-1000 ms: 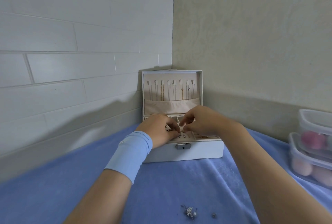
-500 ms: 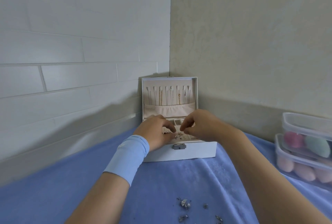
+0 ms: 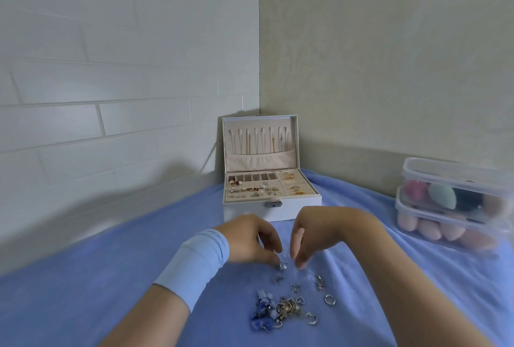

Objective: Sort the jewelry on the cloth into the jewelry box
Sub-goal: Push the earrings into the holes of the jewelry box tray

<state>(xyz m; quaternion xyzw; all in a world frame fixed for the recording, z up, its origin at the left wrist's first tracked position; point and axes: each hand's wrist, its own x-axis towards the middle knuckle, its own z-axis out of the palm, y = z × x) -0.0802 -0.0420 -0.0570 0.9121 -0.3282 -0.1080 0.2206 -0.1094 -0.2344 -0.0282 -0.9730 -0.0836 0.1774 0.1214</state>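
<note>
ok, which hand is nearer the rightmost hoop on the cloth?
Right. The right hand hangs just beyond the hoop and slightly to its left. The left hand is further left, on the far side of the right hand's fingertips.

Off to the right, two clear plastic tubs sit stacked: the upper tub [image 3: 445,170] holds a pink sponge [image 3: 415,190], a teal sponge [image 3: 442,196] and a dark one [image 3: 468,198]; the lower tub [image 3: 402,209] holds peach sponges [image 3: 428,228]. A white brick wall [image 3: 111,68] meets a beige wall [image 3: 389,54] in the corner.
</note>
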